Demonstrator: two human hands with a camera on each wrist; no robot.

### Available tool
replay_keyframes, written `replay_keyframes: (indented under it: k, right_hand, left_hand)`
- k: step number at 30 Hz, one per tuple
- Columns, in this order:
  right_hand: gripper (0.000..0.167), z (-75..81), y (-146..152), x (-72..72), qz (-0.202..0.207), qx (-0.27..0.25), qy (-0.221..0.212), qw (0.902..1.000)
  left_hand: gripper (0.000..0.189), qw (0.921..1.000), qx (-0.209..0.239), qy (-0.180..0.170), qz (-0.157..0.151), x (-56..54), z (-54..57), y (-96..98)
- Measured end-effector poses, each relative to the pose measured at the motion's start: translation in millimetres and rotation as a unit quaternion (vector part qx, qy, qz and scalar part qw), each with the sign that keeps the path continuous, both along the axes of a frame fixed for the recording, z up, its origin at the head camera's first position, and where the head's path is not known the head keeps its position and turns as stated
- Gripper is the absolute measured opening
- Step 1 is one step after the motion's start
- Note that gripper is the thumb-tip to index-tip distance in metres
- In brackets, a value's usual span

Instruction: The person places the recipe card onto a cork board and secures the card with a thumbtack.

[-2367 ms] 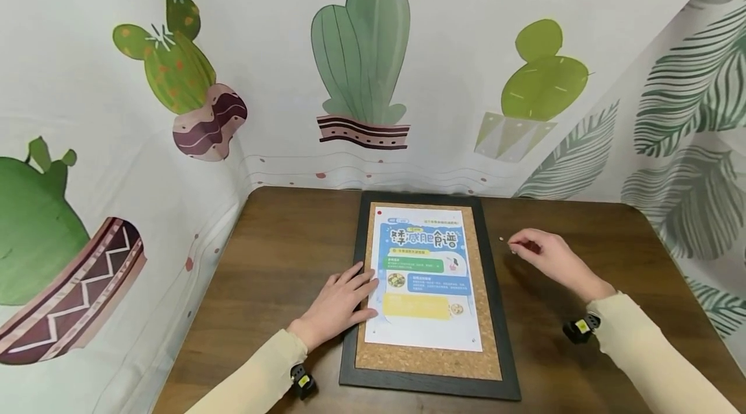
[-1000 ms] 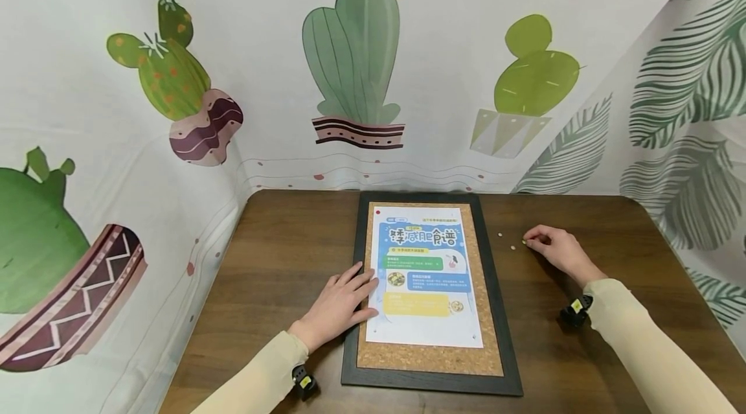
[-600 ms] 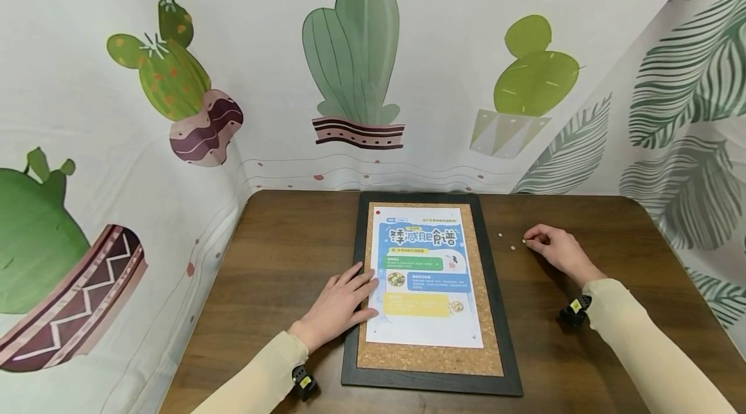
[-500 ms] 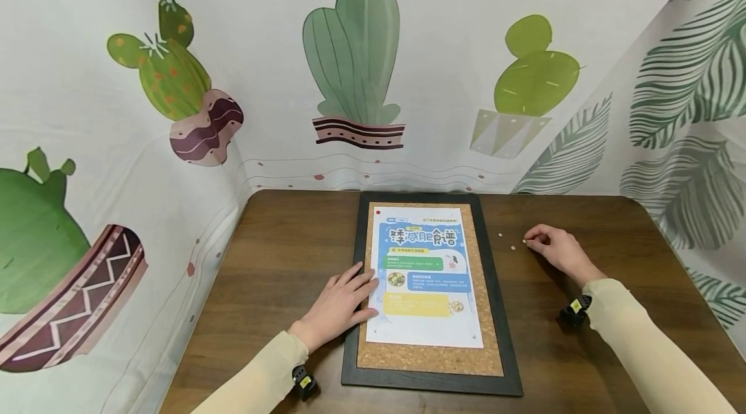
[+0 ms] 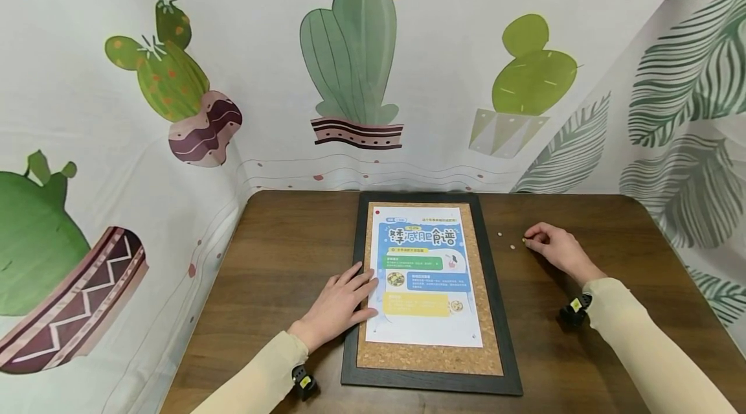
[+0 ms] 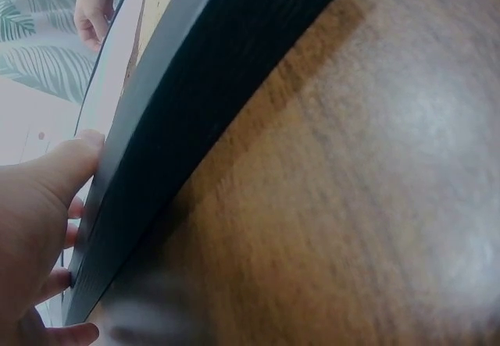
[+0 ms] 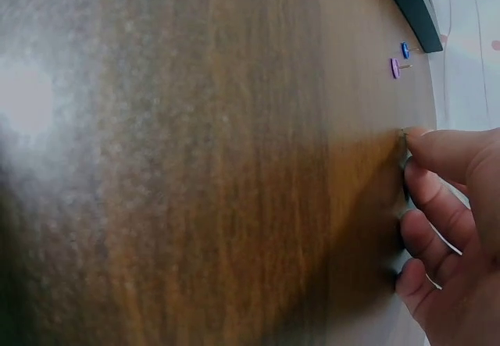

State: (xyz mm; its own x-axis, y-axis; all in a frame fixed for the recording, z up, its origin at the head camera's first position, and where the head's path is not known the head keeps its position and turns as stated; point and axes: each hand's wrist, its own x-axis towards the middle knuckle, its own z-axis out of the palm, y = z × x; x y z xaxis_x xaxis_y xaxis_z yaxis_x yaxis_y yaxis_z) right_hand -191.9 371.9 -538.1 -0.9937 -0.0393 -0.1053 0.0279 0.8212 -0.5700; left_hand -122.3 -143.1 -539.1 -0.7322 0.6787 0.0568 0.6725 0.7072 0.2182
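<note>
My left hand [image 5: 340, 304] lies with spread fingers over the left side of a black-framed cork board [image 5: 431, 359], its fingertips on the edge of a printed sheet [image 5: 419, 330]. A red thumbtack [image 5: 377, 212] sits in the sheet's upper left corner. Right of the board, my right hand [image 5: 559, 251] pinches a tiny yellowish thumbtack [image 5: 524, 240] at the table surface, mostly hidden by thumb and forefinger. Two more thumbtacks lie nearby; the right wrist view shows a blue thumbtack [image 7: 405, 50] and a purple thumbtack [image 7: 395, 69], pins pointing sideways.
The brown wooden table [image 5: 280, 252] carries the board near its middle. A white cloth with printed cacti [image 5: 355, 64] and leaves hangs behind and at the left. Each wrist wears a black strap-on camera [image 5: 574, 311].
Since the earliest frame my right hand has shifted right, and a second thumbtack now shows uncovered beside the first. Over the last second it stays nearly still. My left hand keeps its place.
</note>
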Motion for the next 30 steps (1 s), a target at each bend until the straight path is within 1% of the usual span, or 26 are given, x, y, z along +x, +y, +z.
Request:
replay_keyframes:
  k: [9,22,26,30]
  right_hand:
    - [0.017,-1.6,-1.2,0.4,0.002,0.012,0.009,0.9999]
    - [0.022,-1.5,0.6,-0.5,0.002,0.020,0.017,0.9997]
    - [0.026,-0.8,-0.3,-0.1,0.009,0.021,0.016,0.9996]
    - [0.026,-0.5,0.2,0.9,0.015,0.014,0.027,0.9994]
  left_hand:
    - [0.062,1.0000,0.004,0.001,0.000,1.2,-0.2,0.5]
    - [0.064,1.0000,0.006,0.001,-0.001,0.3,-0.3,-0.3]
    - [0.064,1.0000,0.004,0.000,-0.001,0.2,0.1,-0.6]
    - [0.064,1.0000,0.005,0.000,-0.003,-0.1,0.3,-0.6]
